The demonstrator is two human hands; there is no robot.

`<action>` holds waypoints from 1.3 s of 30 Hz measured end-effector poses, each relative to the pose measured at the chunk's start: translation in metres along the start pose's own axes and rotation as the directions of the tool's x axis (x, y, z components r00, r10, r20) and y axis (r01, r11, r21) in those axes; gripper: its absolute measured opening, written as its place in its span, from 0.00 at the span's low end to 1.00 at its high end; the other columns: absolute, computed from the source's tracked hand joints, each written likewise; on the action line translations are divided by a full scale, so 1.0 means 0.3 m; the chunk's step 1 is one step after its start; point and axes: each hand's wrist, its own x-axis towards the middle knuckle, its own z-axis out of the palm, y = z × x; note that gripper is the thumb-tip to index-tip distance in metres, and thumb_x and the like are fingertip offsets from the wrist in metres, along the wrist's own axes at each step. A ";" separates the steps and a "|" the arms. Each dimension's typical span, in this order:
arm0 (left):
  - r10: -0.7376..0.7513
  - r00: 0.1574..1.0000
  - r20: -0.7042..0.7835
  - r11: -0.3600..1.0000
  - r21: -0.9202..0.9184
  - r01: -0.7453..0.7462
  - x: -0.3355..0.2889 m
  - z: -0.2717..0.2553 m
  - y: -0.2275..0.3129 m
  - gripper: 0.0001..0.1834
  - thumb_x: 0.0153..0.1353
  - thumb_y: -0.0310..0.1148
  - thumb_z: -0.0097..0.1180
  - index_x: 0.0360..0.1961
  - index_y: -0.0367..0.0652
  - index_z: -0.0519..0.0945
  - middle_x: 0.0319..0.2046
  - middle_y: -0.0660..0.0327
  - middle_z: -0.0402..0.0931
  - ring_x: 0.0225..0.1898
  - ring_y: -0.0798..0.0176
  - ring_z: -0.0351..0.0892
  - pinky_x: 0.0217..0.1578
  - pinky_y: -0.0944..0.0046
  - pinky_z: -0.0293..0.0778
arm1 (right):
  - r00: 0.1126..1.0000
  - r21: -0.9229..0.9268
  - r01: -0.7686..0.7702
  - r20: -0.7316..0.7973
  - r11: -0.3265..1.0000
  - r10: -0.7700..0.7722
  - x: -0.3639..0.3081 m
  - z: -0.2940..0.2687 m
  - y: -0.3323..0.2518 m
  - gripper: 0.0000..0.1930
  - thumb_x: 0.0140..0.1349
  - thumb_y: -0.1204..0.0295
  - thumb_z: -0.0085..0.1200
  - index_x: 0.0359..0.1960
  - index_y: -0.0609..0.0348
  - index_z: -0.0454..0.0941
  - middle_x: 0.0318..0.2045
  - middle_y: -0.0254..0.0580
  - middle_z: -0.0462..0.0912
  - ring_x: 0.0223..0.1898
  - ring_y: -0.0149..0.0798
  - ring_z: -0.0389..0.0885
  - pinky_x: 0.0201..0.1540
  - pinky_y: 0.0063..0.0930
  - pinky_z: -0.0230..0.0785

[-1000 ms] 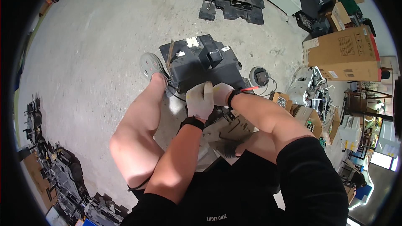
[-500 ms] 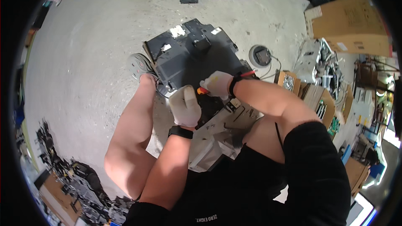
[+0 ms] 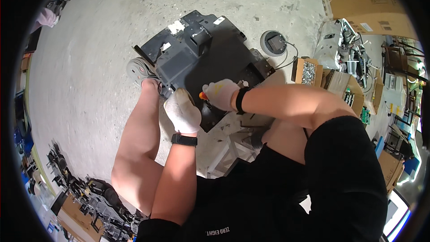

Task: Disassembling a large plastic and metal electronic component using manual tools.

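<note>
A large black panel [image 3: 215, 49] lies tilted across the floor in front of me, with a raised box-shaped part and pale label patches on it. My right hand [image 3: 221, 94], in a white glove, is closed around a tool with an orange-red handle [image 3: 204, 96] over the panel's near part. The tool's working end is hidden. My left hand [image 3: 182, 111], also gloved, is curled at the near left edge of the panel. Its fingertips are out of sight, so what they hold cannot be made out.
A round black-and-grey device [image 3: 273, 43] with a cable stands right of the panel. Farther right are a small box of screws [image 3: 308, 72], metal parts [image 3: 329, 42] and a big cardboard box [image 3: 358, 0]. Dismantled black parts [image 3: 101, 195] lie at lower left; my shoe [image 3: 139, 71] borders the panel.
The view has shifted, so the panel and floor things sit higher and further left. Both hands stay at the panel's near side, the right still holding the orange-handled tool.
</note>
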 end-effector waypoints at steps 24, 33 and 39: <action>0.329 0.855 0.402 0.944 -0.114 -0.309 -0.303 0.185 0.072 0.25 0.57 0.24 0.59 0.58 0.38 0.77 0.48 0.48 0.81 0.50 0.39 0.80 0.55 0.46 0.74 | 0.924 0.327 -0.198 -0.252 0.924 0.287 -0.250 0.344 0.028 0.14 0.65 0.61 0.52 0.40 0.54 0.86 0.40 0.47 0.89 0.43 0.52 0.88 0.45 0.46 0.80; 0.059 0.555 0.830 0.911 0.183 -0.370 -0.282 0.298 0.019 0.32 0.59 0.34 0.65 0.64 0.40 0.72 0.48 0.47 0.80 0.52 0.42 0.80 0.54 0.45 0.76 | 0.799 0.521 -0.239 -0.374 0.820 0.471 -0.362 0.425 0.090 0.12 0.61 0.69 0.58 0.45 0.57 0.84 0.41 0.51 0.88 0.45 0.54 0.87 0.48 0.48 0.79; -0.037 0.515 0.856 0.902 0.251 -0.351 -0.247 0.302 0.102 0.29 0.55 0.54 0.70 0.47 0.42 0.80 0.43 0.47 0.83 0.48 0.41 0.82 0.50 0.45 0.77 | 0.663 0.358 -0.700 0.005 0.617 0.749 -0.556 0.507 0.286 0.17 0.63 0.65 0.60 0.53 0.55 0.83 0.48 0.46 0.87 0.53 0.53 0.85 0.53 0.47 0.77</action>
